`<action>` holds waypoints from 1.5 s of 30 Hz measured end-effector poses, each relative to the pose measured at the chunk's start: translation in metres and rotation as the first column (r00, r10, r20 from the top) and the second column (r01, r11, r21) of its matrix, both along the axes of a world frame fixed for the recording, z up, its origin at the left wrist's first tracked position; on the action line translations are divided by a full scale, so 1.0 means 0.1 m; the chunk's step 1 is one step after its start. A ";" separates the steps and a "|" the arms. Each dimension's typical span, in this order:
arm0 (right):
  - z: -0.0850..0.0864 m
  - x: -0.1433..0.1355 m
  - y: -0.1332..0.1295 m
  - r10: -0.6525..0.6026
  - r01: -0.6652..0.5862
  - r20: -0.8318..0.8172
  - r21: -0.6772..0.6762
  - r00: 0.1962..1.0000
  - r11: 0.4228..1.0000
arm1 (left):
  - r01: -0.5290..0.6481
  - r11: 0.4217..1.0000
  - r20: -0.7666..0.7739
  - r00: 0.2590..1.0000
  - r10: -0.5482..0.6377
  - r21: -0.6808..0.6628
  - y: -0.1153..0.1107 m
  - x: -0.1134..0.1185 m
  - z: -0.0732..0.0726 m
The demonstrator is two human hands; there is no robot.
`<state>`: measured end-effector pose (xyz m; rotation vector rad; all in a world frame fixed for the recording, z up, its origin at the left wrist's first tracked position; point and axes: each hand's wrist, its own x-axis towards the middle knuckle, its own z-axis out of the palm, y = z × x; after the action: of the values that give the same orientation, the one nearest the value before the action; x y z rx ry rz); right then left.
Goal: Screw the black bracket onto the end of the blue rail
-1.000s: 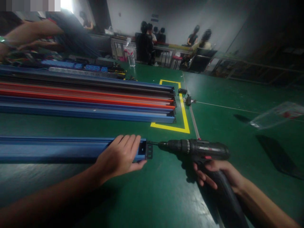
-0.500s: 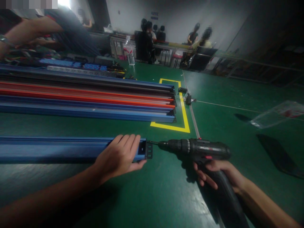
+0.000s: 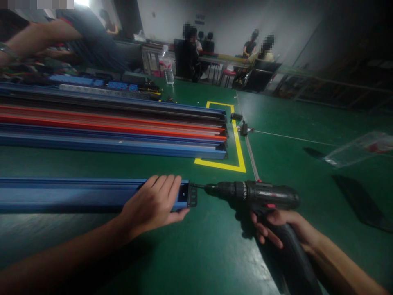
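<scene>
A long blue rail point(image 3: 76, 196) lies across the green table, with a black end bracket point(image 3: 193, 197) at its right end. My left hand point(image 3: 156, 198) is wrapped over the rail close to that end, fingers on top and thumb on the near side. The black power drill point(image 3: 264, 194) is in my right hand point(image 3: 285, 229), gripped at its handle and pointing left. The drill's long bit point(image 3: 201, 186) reaches the upper part of the bracket. Whether the tip sits in a screw is too small to tell.
Several blue and red rails point(image 3: 123, 123) lie behind, ending inside yellow tape point(image 3: 221, 166). A clear bottle point(image 3: 362, 147) lies at the right; another bottle point(image 3: 168, 71) stands farther back. A person's arm point(image 3: 39, 37) reaches in at upper left.
The drill and my right hand have shifted very slightly to the right. My left hand has stayed on the rail.
</scene>
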<state>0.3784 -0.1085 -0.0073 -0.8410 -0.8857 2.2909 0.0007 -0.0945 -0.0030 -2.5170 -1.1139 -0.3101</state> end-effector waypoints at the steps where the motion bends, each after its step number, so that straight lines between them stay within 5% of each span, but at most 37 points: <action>1: 0.00 0.00 0.00 0.001 -0.001 -0.002 0.000 1.000 1.000 | -0.001 1.000 0.002 1.000 0.001 -0.004 0.00 0.00 0.00; 45: -0.06 0.03 -0.03 -0.034 0.034 0.008 -0.030 0.999 0.999 | 0.012 0.998 0.001 1.000 -0.012 0.061 0.03 0.01 -0.05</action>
<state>0.3810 -0.1112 -0.0132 -0.8714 -0.8358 2.2784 0.0016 -0.0915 -0.0085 -2.4707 -1.0739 -0.3434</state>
